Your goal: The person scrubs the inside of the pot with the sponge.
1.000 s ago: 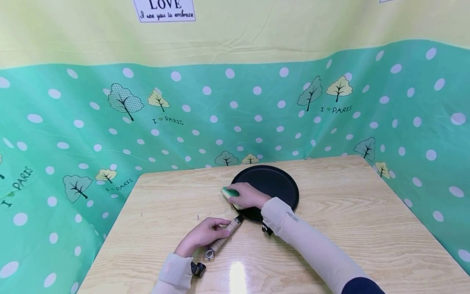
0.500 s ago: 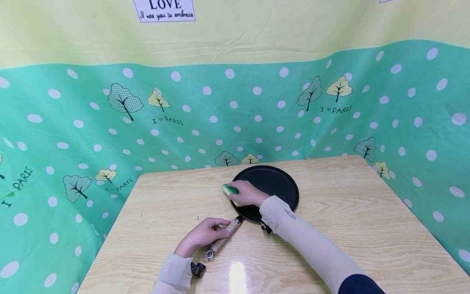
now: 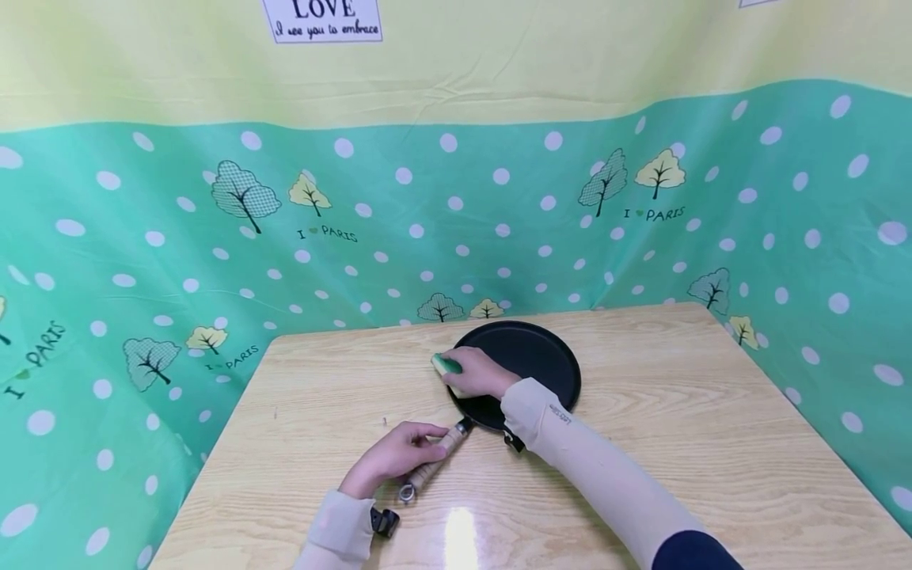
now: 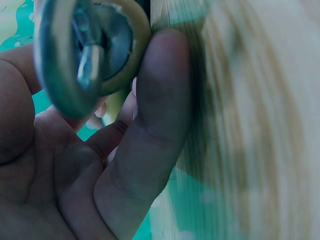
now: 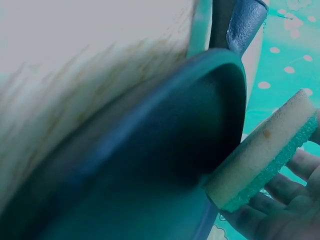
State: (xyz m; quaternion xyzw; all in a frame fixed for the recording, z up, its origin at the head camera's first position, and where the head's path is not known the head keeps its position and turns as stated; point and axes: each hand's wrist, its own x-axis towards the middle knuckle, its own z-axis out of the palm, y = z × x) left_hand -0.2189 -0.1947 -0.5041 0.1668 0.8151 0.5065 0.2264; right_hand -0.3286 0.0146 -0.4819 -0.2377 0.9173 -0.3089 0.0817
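A round black frying pan [image 3: 530, 356] lies on the table, its tan wrapped handle [image 3: 431, 467] pointing toward the near left. My left hand [image 3: 402, 453] holds that handle between thumb and fingers. In the left wrist view the handle's metal hanging ring [image 4: 65, 95] is close to the palm, and one finger [image 4: 162, 90] stretches along the tabletop. My right hand [image 3: 479, 374] grips a sponge [image 3: 446, 366], green on one side and pale on the other, at the pan's left rim. The right wrist view has an edge of the sponge [image 5: 262, 145] meeting the pan's inner wall [image 5: 220, 105].
The wooden table [image 3: 677, 412] reaches a green polka-dot cloth [image 3: 456, 222] hung at the back and sides. A bright light reflection [image 3: 461, 538] lies near the front. Black wrist devices [image 3: 385, 522] sit at both sleeves.
My right hand has slid the sponge slightly away from me along the pan's left rim. The left hand stays on the handle, and the pan has hardly moved.
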